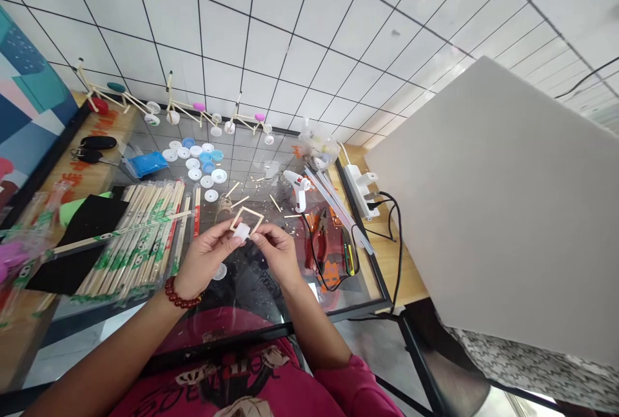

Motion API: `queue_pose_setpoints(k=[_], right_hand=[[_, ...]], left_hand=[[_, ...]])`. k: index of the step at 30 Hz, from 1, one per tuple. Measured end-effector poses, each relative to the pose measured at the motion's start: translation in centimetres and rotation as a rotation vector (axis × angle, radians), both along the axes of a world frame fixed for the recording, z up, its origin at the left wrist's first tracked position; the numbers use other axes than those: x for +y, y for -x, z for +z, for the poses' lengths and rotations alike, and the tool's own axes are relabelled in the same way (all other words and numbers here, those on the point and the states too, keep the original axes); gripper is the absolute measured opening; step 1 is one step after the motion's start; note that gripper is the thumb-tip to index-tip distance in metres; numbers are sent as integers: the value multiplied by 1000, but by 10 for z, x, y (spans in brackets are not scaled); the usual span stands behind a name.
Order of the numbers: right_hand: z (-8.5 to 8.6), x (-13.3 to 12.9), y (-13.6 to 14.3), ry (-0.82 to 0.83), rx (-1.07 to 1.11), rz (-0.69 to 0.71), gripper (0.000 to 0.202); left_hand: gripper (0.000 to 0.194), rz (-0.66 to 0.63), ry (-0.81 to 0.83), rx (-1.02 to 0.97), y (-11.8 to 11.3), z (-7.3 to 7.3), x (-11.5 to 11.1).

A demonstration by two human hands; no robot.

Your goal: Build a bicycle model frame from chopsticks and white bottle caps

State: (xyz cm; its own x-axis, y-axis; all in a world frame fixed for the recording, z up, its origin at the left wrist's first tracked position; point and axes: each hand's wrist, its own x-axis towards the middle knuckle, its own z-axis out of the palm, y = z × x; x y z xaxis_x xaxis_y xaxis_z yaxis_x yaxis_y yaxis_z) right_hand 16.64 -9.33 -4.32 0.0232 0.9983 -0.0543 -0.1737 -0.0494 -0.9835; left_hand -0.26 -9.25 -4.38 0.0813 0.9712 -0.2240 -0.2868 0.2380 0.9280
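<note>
Just above the glass tabletop, a small frame of pale wooden sticks is held between both hands. My left hand, with a red bead bracelet at its wrist, pinches the frame's left side and a small white piece. My right hand has its thumb and fingers closed on the frame's lower right corner. The white piece lies at the near side of the frame, between the fingertips. Short cut sticks lie just beyond the frame.
Wrapped chopsticks cover the left side. White and blue caps lie farther back, before several stick models. At right are a glue gun, glue sticks, pliers, a cable and a power strip.
</note>
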Motion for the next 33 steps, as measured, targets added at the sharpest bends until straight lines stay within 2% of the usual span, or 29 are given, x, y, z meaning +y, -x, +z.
queue_pose_setpoints(k=[7,12,19,24,27,30,33], right_hand=[[-4,6,-5,-13,-32,1,30],[-18,14,-12,-32,-210,-93,31],[-30,20,-22,-12,-467,-136,31],[-27,21,-24,15,-474,-169,36],[-22,19,-23,-1,-400,-145,33],[-16,14,-19,-49,-287,-63,28],[-11,9,-13,-91,-254,6,24]], left_hand=[[70,-73,-102,57,0,-4,1],[64,90,-183,127,1,-10,4],[51,218,-123,92,7,-10,14],[47,207,-122,94,8,-14,16],[45,186,-158,109,7,-14,16],[50,117,-198,138,5,-14,15],[57,3,-162,89,2,-15,13]])
